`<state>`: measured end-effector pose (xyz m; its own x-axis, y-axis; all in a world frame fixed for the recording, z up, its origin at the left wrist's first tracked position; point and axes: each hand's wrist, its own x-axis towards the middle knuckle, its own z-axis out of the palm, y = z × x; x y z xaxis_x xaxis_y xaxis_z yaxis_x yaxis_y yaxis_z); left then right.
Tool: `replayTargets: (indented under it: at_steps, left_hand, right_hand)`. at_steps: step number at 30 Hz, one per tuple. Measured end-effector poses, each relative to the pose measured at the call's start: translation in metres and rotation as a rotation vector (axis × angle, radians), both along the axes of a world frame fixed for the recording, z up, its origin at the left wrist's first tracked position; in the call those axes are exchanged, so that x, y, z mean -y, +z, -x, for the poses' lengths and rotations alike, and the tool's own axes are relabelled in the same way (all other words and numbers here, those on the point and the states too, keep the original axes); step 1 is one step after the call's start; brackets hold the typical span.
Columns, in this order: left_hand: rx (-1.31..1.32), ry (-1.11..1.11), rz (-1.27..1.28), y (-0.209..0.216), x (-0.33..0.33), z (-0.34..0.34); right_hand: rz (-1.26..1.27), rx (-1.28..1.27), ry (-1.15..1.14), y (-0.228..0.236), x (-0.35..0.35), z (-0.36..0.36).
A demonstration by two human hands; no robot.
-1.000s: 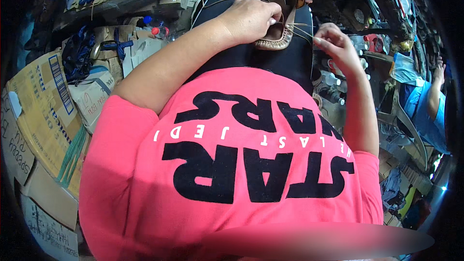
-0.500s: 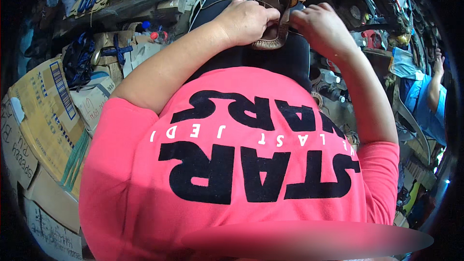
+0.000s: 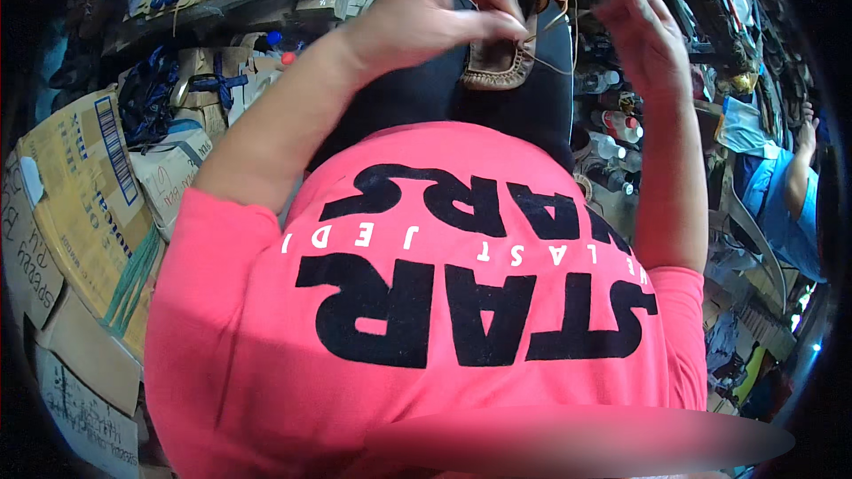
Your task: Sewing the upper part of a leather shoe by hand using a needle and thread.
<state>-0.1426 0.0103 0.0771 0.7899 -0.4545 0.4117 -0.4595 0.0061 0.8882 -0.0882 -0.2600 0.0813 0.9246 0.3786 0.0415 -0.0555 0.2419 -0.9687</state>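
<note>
A brown leather moccasin-style shoe [image 3: 501, 74] rests over my dark-trousered lap, toe toward me, with a row of stitches round the toe. My left hand [image 3: 435, 13] reaches across the shoe, thumb and forefinger pinched together at its right edge. From those fingertips a pale thread [image 3: 575, 44] loops out to the right; a thin straight piece beside them is too small to name. My right hand [image 3: 652, 40] is raised to the right, apart from the shoe. Its fingertips are smeared by motion, so whether they hold anything is unclear.
Cardboard boxes [image 3: 84, 213] are stacked at left, with green string [image 3: 138, 279] over one. Plastic bottles [image 3: 621, 127] stand right of my lap. Cluttered shelving fills the far right. Another person's blue clothing [image 3: 777, 200] and arm show at the right rim.
My right hand has pulled away from the shoe, to the right. My left hand has lifted slightly, its fingertips now at the shoe's right edge. A thread loop now shows right of the shoe.
</note>
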Motion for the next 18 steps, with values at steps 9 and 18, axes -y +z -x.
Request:
replayTargets:
  at_steps: [9, 18]
  left_hand:
    - [0.179, 0.283, -0.725, -0.039, -0.095, 0.021]
    - [0.052, 0.601, -1.013, -0.042, -0.129, 0.025]
  right_hand:
    - [1.217, 0.179, 0.284, -0.012, 0.085, 0.025]
    - [1.378, 0.118, 0.064, -0.026, 0.103, 0.040]
